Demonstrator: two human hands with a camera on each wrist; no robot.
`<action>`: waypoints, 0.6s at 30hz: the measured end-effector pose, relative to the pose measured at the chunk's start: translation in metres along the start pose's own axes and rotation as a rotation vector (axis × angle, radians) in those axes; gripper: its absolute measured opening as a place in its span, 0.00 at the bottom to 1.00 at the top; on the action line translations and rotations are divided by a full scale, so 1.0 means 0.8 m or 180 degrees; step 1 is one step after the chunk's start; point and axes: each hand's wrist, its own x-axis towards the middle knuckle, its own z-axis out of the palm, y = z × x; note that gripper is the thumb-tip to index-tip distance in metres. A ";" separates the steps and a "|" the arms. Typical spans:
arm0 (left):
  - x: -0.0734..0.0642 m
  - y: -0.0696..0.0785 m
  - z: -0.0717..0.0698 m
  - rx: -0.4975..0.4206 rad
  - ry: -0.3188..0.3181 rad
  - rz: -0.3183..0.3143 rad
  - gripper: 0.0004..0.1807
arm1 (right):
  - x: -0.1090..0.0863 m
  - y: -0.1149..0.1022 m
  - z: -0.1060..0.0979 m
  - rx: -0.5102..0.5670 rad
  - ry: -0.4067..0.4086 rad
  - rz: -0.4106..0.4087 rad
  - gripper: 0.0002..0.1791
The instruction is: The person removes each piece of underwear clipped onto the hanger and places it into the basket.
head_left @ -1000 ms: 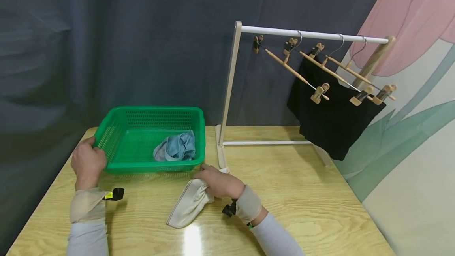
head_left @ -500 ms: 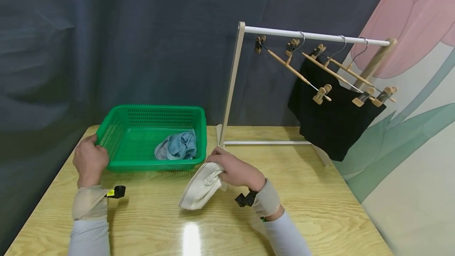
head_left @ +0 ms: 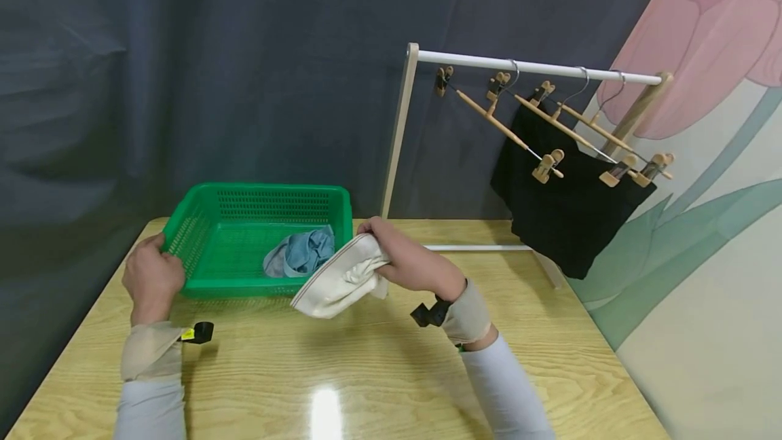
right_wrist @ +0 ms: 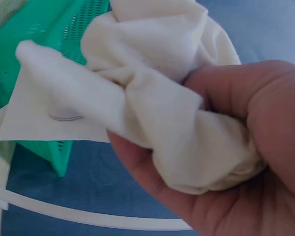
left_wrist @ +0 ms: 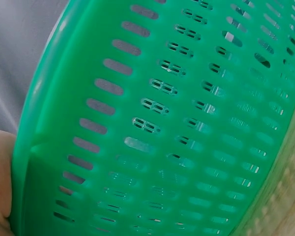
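My left hand [head_left: 153, 278] grips the left rim of a green plastic basket [head_left: 244, 288]; its perforated side [left_wrist: 152, 108] fills the left wrist view. A crumpled light-blue cloth garment [head_left: 311, 250] lies inside, towards the right. My right hand [head_left: 421, 265] holds a bunched cream cloth garment [head_left: 339, 284] above the table, beside the basket's front right corner. The garment's flat, striped band hangs towards the basket. In the right wrist view, fingers and thumb curl round the gathered cream fabric [right_wrist: 172, 123]. Folds hide the garment's full shape.
Right of the basket stands a rack with a white rail [head_left: 464, 60] and a wooden post [head_left: 400, 131]. Several clip hangers [head_left: 497, 124] hang there, with a black garment [head_left: 562, 216] among them. A dark curtain [head_left: 275, 73] is behind; a painted wall [head_left: 702, 223] borders the right.
My right hand has lifted the cream garment off the table and carried it forward, up beside the basket's corner. The left hand stays on the basket rim.
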 end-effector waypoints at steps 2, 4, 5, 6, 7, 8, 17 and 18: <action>-0.001 0.001 0.000 -0.0026 0.0018 0.0030 0.33 | 0.007 -0.003 -0.007 0.0015 0.0064 -0.0079 0.27; -0.001 0.001 -0.001 -0.0040 0.0030 0.0056 0.33 | 0.015 -0.006 -0.013 -0.0024 0.0125 -0.0140 0.26; -0.001 0.002 -0.002 -0.0035 0.0032 0.0061 0.33 | 0.019 -0.007 -0.015 -0.0055 0.0150 -0.0169 0.26; -0.002 0.002 -0.002 -0.0036 0.0035 0.0062 0.33 | 0.024 -0.008 -0.018 -0.0086 0.0164 -0.0194 0.25; -0.002 0.002 -0.002 -0.0036 0.0040 0.0059 0.33 | 0.029 -0.009 -0.020 -0.0114 0.0178 -0.0224 0.24; -0.002 0.001 -0.003 -0.0035 0.0043 0.0052 0.33 | 0.034 -0.010 -0.022 -0.0138 0.0182 -0.0247 0.23; -0.005 0.002 -0.004 -0.0075 0.0005 0.0045 0.33 | 0.075 -0.007 -0.042 -0.0122 0.0236 -0.0176 0.23; -0.005 0.002 -0.004 -0.0077 0.0004 0.0039 0.32 | 0.080 -0.006 -0.044 -0.0116 0.0240 -0.0170 0.23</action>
